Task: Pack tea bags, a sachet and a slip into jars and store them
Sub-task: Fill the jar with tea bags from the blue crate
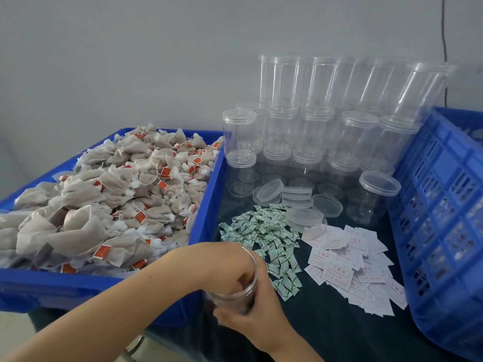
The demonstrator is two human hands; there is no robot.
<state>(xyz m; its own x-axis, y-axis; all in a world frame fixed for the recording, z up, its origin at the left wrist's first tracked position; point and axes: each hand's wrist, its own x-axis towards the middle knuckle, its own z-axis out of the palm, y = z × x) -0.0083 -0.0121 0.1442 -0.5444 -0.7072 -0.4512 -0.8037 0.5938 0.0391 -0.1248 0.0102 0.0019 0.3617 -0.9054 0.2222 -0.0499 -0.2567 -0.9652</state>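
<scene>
Stuffing tea bags with our left hand [230, 259] inside the jar [235, 291] gripped by our right hand [251, 317], we risk tipping it at the table's front edge.

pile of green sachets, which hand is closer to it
Right. The right hand grips the open jar on the side facing the green sachets; the left hand reaches into the jar from the tea-bag bin side.

A dark green cloth [339, 322] covers the desk. Behind it stands a plain pale grey wall [130, 61], with a thin black cable [443, 35] hanging down it at the far right. A metal part [134, 344] shows below the desk's near edge.
</scene>
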